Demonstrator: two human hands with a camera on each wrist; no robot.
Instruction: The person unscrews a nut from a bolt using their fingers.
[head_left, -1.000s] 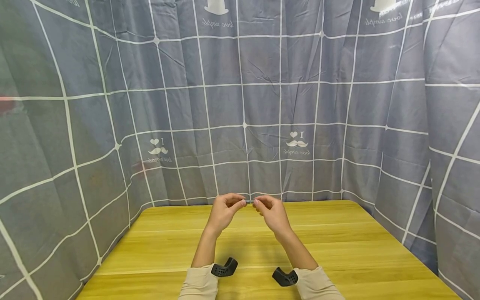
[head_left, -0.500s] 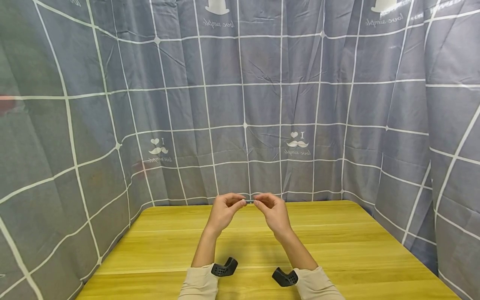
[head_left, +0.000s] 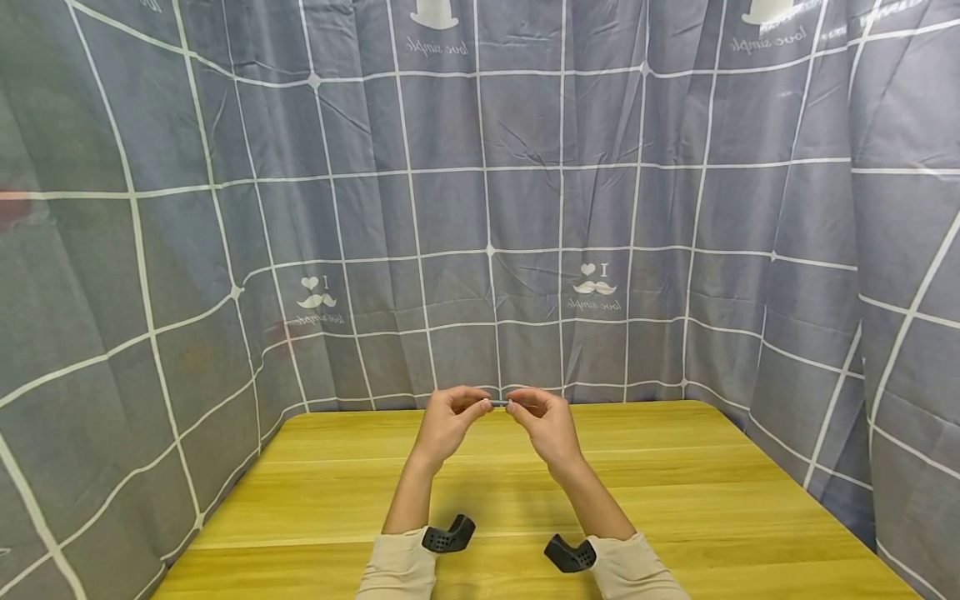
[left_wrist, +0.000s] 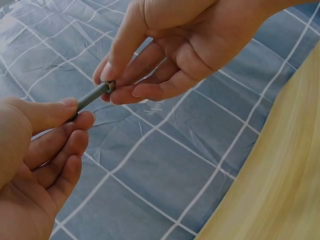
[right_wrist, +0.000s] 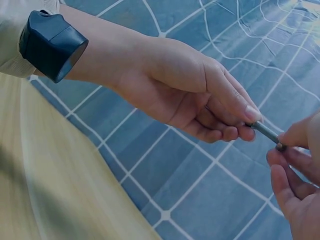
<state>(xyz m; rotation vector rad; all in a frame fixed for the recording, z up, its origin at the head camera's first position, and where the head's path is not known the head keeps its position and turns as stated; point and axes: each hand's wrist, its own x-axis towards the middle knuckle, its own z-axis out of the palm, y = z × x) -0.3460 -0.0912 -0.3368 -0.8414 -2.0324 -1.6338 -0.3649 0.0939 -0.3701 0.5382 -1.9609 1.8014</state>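
A grey metal bolt (left_wrist: 92, 98) with a threaded shank spans the gap between my two hands, held above the table. My left hand (head_left: 444, 429) pinches one end between thumb and fingers; a small knob of that end shows by its fingertips in the right wrist view. At the opposite end, a small nut (left_wrist: 110, 87) sits by the thumb of my right hand (head_left: 553, 429), which pinches it between thumb and index finger. The remaining fingers of both hands are loosely curled. In the head view the bolt (head_left: 499, 402) is a thin, nearly level line, its ends covered by fingertips.
Below the hands lies a yellow wood-grain table (head_left: 337, 483). A grey curtain (head_left: 525, 208) with a white grid surrounds it at the back and both sides. Black camera mounts (head_left: 450, 535) sit at both wrists, over beige sleeves (head_left: 401, 567).
The right hand's thumb and fingers shift slightly at the bolt's end, easing apart half a second ago and closing again now. The left hand stays put.
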